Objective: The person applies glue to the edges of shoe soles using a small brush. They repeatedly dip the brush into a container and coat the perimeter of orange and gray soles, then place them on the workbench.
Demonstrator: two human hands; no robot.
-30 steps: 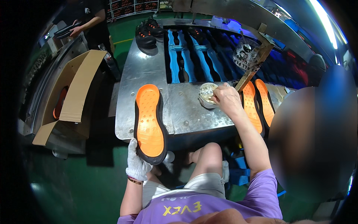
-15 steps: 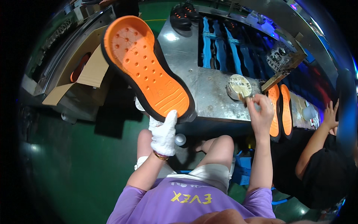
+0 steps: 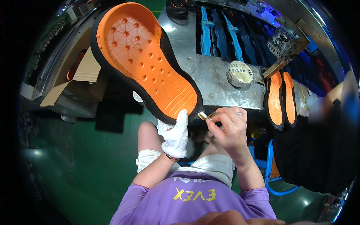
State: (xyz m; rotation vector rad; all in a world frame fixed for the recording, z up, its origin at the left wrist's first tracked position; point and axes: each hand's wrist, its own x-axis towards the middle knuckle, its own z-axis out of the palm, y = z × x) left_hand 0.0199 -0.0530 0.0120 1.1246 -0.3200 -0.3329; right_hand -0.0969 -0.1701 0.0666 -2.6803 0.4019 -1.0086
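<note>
My left hand (image 3: 175, 140), in a white knitted glove, grips the narrow near end of a large shoe sole (image 3: 150, 71), thumb on top. The sole is orange inside, dotted with round studs, with a black rim, and it tilts up to the left. At its near right edge my bare right hand (image 3: 230, 125) pinches a small gold-and-silver metal tool (image 3: 206, 116); its exact kind is not clear. The tool's tip is touching or almost touching the black rim. On the metal bench beyond stands a round pot (image 3: 240, 74) with a pale top.
Two more orange-and-black soles (image 3: 275, 99) lean at the bench's right. Blue strap-like pieces (image 3: 206, 32) lie in a dark recess behind the metal bench (image 3: 217, 95). At left stands an open carton (image 3: 88, 69). A blurred co-worker (image 3: 318, 150) in black is at right.
My right hand has come left and nearer from beside the pot, bringing the metal tool to the sole's edge. The sole looks larger and higher. The co-worker has moved.
</note>
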